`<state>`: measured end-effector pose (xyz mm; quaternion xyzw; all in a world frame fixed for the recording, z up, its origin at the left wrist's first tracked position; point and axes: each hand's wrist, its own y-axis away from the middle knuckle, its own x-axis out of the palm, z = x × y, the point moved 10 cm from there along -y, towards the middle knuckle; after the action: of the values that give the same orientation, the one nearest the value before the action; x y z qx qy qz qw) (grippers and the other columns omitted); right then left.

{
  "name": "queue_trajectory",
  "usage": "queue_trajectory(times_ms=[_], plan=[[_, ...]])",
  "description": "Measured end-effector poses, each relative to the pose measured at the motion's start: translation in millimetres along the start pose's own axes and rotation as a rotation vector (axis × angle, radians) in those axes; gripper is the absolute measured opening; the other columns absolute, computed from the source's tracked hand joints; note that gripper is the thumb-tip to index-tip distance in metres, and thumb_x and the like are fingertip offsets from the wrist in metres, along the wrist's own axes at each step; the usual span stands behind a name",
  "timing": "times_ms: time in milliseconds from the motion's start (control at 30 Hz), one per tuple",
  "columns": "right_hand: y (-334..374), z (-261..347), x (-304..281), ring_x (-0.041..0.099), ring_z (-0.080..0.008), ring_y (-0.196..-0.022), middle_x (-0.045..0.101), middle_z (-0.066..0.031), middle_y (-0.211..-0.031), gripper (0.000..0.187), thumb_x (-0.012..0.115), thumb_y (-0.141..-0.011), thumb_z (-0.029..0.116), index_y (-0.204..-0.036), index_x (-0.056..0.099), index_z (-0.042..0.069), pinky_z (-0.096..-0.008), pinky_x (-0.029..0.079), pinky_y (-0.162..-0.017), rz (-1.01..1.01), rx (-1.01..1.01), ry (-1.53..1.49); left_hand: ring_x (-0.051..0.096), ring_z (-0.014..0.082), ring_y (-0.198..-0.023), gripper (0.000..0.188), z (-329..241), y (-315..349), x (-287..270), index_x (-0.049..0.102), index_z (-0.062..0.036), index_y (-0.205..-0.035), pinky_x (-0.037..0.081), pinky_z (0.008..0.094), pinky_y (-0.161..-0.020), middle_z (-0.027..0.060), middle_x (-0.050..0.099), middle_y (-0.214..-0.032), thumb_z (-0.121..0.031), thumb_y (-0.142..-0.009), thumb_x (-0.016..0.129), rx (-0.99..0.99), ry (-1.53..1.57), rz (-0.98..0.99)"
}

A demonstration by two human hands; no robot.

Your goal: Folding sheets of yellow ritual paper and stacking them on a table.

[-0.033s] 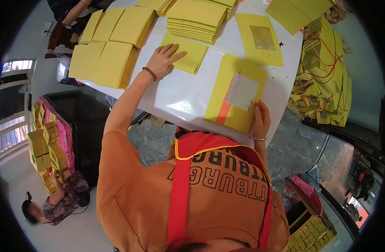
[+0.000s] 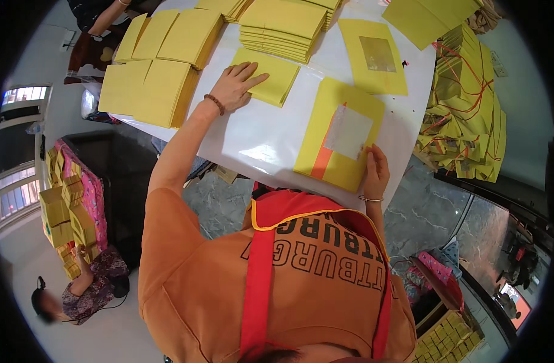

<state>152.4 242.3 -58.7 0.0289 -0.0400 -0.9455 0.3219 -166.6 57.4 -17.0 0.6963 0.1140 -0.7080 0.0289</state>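
Observation:
My left hand (image 2: 233, 88) lies with spread fingers on a folded yellow paper piece (image 2: 275, 83) on the table, pressing on its left side. To the right is a yellow paper stack (image 2: 313, 124), its top sheet carrying an orange strip (image 2: 323, 156) and a pale, film-like rectangular patch (image 2: 349, 132). At that stack's right edge is my right hand (image 2: 377, 165), its fingers loosely bent and the fingertips touching the top near the patch. No object shows within its grasp.
Folded yellow piles (image 2: 162, 91) fill the table's far left, with another pile (image 2: 281, 27) at far middle. A windowed yellow sheet (image 2: 373, 57) lies farther right. Bundles tied with red string (image 2: 464, 109) stand off the right edge. A co-worker's arm (image 2: 110, 17) shows top left; another person (image 2: 89, 284) sits lower left.

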Motion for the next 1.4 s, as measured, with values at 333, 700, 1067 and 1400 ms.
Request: queue_trajectory(times_ms=[333,700,1067,1400], plan=[[2,-4,-2,0.056,-0.0132,-0.096,0.061,-0.0074,-0.106,0.025,0.053,-0.090,0.008,-0.113,0.056,-0.001,-0.0254,0.043,-0.085,-0.014,0.012,0.071,0.007,0.0297,-0.138,0.054,17,7,38,0.038,-0.0160,-0.135,0.005,0.0469,-0.110,0.0155,0.012,-0.149,-0.043,-0.088,0.042,-0.275,0.343,0.371],[-5,-1,-4,0.057,-0.0123,-0.092,0.062,-0.0072,-0.102,0.025,0.056,-0.089,0.010,-0.111,0.058,0.000,-0.0255,0.045,-0.080,-0.058,0.036,0.138,0.017,0.0292,-0.136,0.056,4,10,39,0.039,-0.0215,-0.134,0.011,0.0518,-0.108,0.0129,0.022,-0.146,-0.053,-0.088,0.040,-0.195,0.007,0.050],[6,58,18,0.058,-0.0270,-0.091,0.062,-0.0094,-0.100,0.023,0.063,-0.077,0.008,-0.100,0.061,0.005,-0.0357,0.045,-0.081,0.106,-0.515,0.608,0.041,0.0258,-0.121,0.044,-1,-7,12,0.053,-0.0173,-0.117,0.028,0.0506,-0.097,0.0093,0.042,-0.131,-0.049,-0.088,0.042,-0.094,-0.085,0.122],[1,26,14,0.054,-0.0240,-0.098,0.063,-0.0065,-0.101,0.026,0.062,-0.076,0.006,-0.102,0.062,0.007,-0.0335,0.043,-0.084,0.163,-0.376,0.467,0.059,0.0309,-0.076,0.031,-118,-4,-24,0.056,-0.0066,-0.115,0.048,0.0379,-0.067,0.0151,0.060,-0.087,-0.008,-0.085,0.048,-0.178,0.782,-0.074]])
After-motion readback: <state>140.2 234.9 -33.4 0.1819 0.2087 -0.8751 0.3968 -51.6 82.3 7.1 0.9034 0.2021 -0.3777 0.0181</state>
